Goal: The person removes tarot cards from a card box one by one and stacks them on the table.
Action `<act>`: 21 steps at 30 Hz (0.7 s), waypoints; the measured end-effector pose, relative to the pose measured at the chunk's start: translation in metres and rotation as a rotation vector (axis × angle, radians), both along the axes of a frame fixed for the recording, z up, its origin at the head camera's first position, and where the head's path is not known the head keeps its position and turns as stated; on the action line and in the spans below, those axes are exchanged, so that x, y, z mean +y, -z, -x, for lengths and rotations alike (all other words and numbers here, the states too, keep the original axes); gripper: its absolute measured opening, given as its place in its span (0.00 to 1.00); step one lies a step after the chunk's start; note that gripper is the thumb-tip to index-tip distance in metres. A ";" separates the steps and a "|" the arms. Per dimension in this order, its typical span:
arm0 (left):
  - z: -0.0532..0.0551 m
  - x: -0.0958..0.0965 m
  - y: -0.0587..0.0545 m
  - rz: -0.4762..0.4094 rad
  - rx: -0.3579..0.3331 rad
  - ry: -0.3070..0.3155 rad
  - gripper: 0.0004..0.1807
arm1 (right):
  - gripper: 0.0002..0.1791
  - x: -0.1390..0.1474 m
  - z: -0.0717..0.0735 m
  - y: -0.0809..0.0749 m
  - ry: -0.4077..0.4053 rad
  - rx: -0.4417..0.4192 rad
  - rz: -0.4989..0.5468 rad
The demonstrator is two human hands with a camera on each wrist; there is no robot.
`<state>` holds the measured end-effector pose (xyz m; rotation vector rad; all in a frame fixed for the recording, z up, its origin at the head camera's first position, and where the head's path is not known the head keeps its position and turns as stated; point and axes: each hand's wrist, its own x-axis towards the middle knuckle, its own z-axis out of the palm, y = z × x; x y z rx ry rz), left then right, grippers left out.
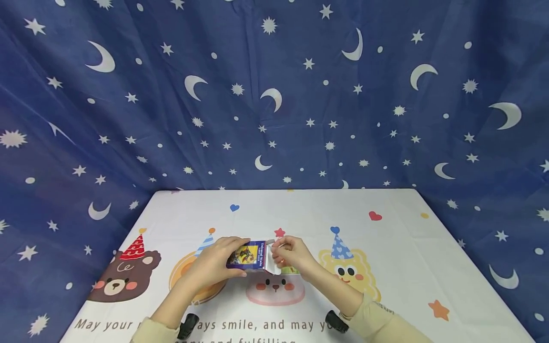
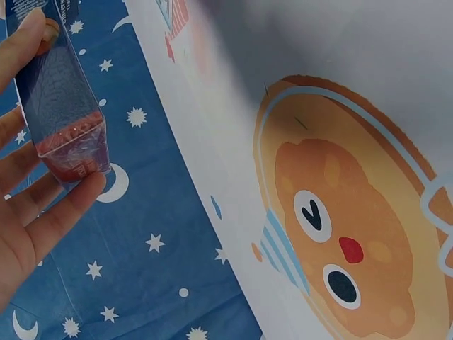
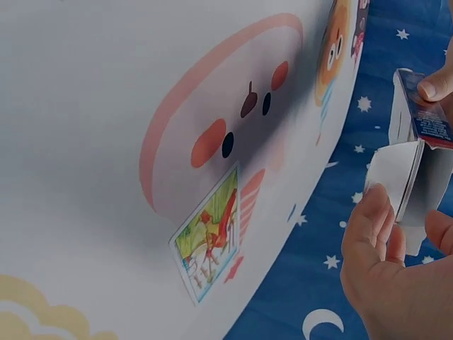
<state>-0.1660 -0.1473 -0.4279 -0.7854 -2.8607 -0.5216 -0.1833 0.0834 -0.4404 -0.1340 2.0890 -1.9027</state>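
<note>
My left hand (image 1: 227, 257) grips a tarot card box (image 1: 249, 255) by its closed end, thumb on one side and fingers on the other. The box is dark blue with a yellow picture panel, and plastic wrap shows at its closed end in the left wrist view. At its opened end, a white flap (image 3: 391, 173) stands out. My right hand (image 1: 291, 255) has its bent fingers against this flap, with the thumb at the opening's other side. A loose tarot card (image 3: 210, 236) with a colourful picture lies on the table beneath the hands.
A white tablecloth (image 1: 403, 267) printed with cartoon animals, hearts and lettering covers the table. Behind it hangs a dark blue curtain (image 1: 300, 95) with moons and stars. Black bands (image 1: 336, 321) sit around the wrists.
</note>
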 end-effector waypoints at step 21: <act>0.006 0.006 -0.007 0.002 -0.001 -0.014 0.43 | 0.13 -0.012 0.006 0.002 0.068 0.029 -0.037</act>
